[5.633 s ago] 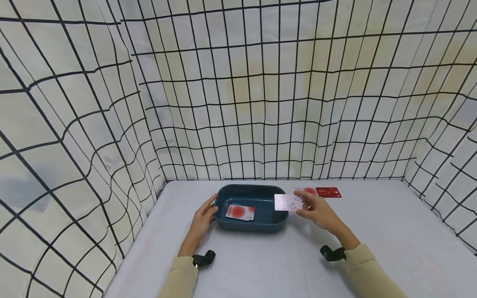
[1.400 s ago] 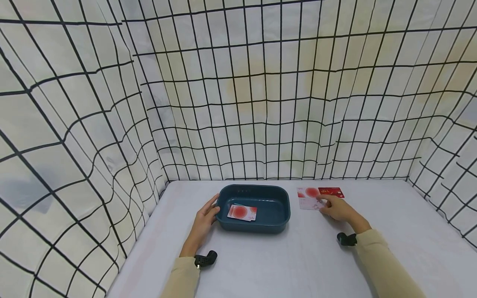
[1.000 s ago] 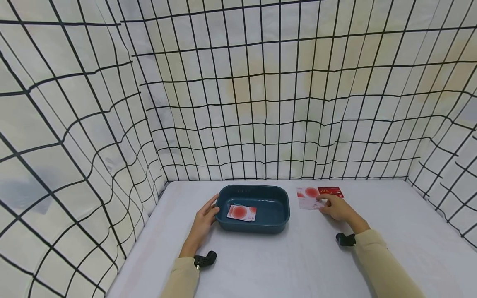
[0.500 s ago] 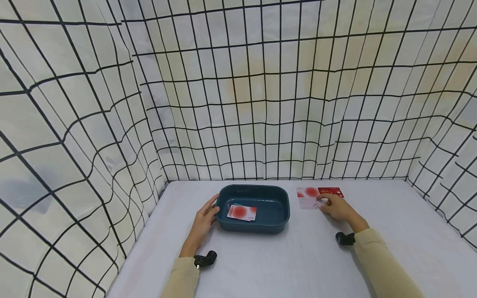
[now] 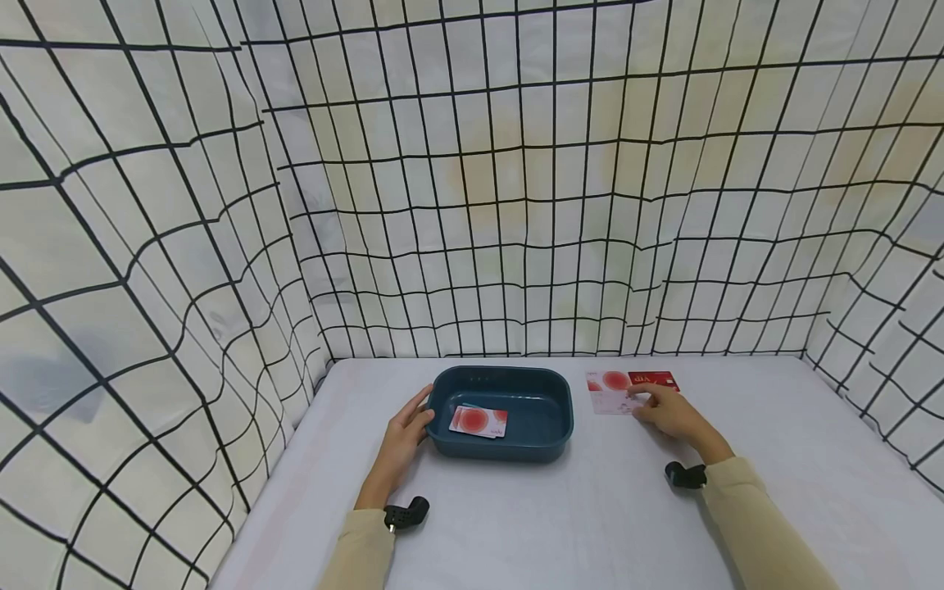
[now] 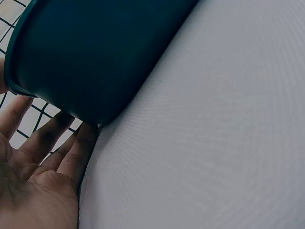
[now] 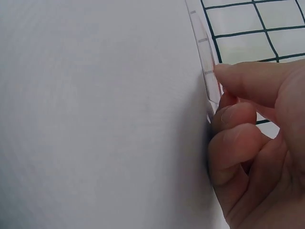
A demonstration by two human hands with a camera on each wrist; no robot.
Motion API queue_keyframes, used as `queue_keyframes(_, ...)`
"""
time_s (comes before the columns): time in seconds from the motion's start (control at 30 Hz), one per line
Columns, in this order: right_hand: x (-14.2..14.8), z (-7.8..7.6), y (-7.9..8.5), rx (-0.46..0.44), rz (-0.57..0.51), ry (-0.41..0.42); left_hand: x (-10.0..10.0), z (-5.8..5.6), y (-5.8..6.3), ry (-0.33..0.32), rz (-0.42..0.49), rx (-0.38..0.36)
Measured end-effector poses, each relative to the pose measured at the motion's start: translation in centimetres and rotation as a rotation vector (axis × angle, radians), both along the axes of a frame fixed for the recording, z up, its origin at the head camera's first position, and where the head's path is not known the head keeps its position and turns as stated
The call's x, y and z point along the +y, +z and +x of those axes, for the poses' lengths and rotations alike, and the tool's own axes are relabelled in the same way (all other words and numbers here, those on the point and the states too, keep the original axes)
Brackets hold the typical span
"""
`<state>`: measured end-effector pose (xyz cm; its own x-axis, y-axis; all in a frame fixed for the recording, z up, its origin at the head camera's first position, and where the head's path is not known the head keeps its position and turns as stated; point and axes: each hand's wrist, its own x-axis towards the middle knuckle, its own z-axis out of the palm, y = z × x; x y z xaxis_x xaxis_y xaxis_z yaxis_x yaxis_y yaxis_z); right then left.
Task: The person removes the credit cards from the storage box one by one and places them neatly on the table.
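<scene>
A dark teal plastic tub [image 5: 537, 452] stands on the table with a small stack of cards [image 5: 472, 420], the top one white with a red circle. My left hand [image 5: 398, 447] touches its left end; the left wrist view shows the fingers [image 6: 76, 155] extended against the wall. To the tub's right lie a white card with a red circle [image 5: 614, 380] and a red VIP card [image 5: 667, 378]. Just in front of them, my right hand [image 5: 667, 412] pinches the right end of a pale pink card [image 5: 606, 403], seen nearly edge-on in the right wrist view.
A white cloth covers the table [image 5: 516, 524]. Black grid netting [image 5: 524, 246] over pale sheeting rises behind the table and along both sides. A black wrist camera [image 5: 406, 514] sits on the left wrist, and another black camera [image 5: 686, 475] on the right.
Since the oldest frame, my right hand has carried the pale pink card rightward from over the tub's right rim down beside the other loose cards. Over the last second almost nothing moves.
</scene>
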<state>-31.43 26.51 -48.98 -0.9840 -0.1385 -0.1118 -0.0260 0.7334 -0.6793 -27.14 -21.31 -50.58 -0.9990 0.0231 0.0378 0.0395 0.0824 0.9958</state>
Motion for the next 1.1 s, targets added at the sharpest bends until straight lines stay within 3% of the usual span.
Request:
queue_keyframes(0.2,-0.2,0.1,-0.1,0.005,-0.083,-0.048,0.0,0.0,0.0,0.016,0.000,-0.007)
queue_keyframes(0.43,-1.6,0.5,0.8,0.101,-0.154,-0.068,-0.1,0.1,0.0,0.017,0.011,-0.015)
queue_keyframes(0.83,-8.2,2.4,4.9,0.275,-0.232,0.083,-0.2,0.1,0.1,-0.001,-0.001,-0.013)
queue_keyframes(1.1,-11.9,3.2,5.8,0.312,-0.257,0.177,-0.1,0.1,0.1,-0.005,0.012,-0.016)
